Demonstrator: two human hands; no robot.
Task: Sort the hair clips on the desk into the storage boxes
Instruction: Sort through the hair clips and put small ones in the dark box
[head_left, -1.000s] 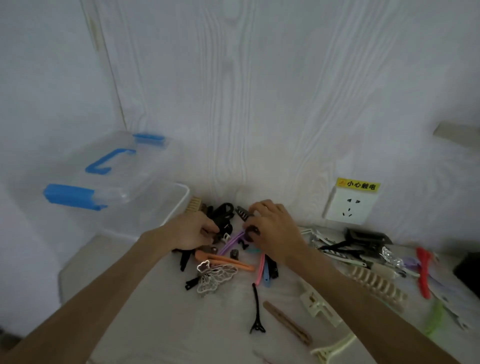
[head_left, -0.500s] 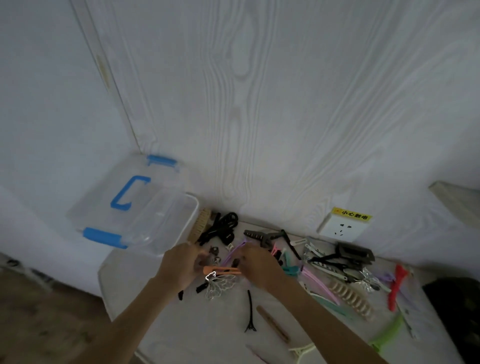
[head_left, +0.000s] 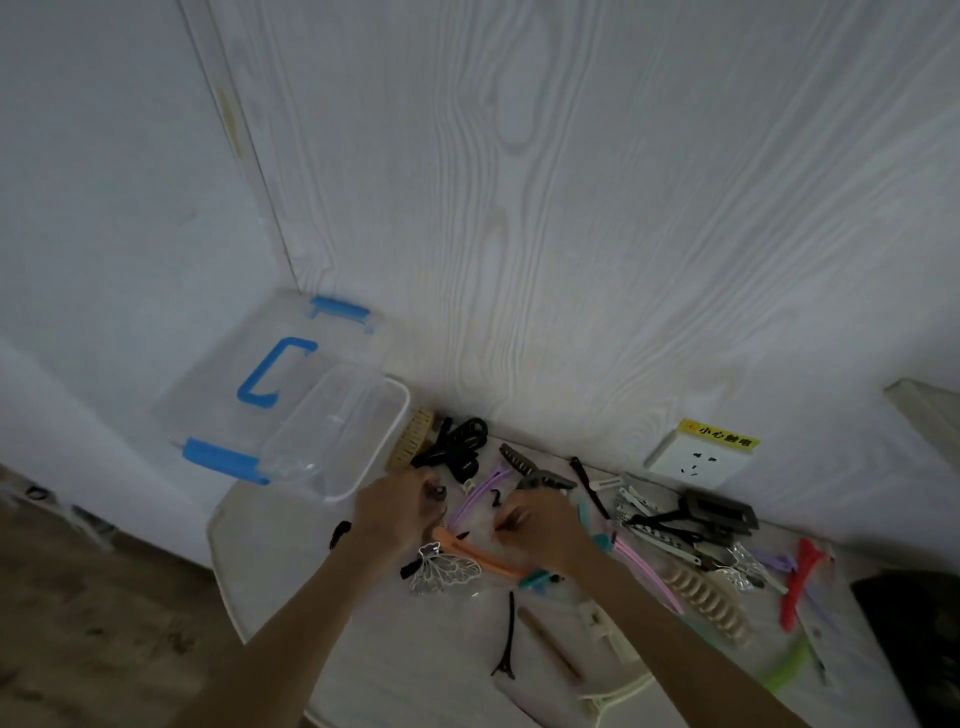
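Both hands have slid nearer the desk's front since a second ago. Left hand (head_left: 397, 512) curls over small dark clips (head_left: 435, 493); right hand (head_left: 540, 522) pinches something tiny, I can't tell what. Tangled clips could drag out together and spill. Box (head_left: 374, 457) sits open just left, overhanging the desk (head_left: 270, 587) edge, so a nudge might tip it. Bare room lies nearer front.

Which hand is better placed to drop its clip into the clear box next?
Left, probably. The left hand sits right beside the clear box at its near corner, gripping small dark clips; the right hand is farther off.
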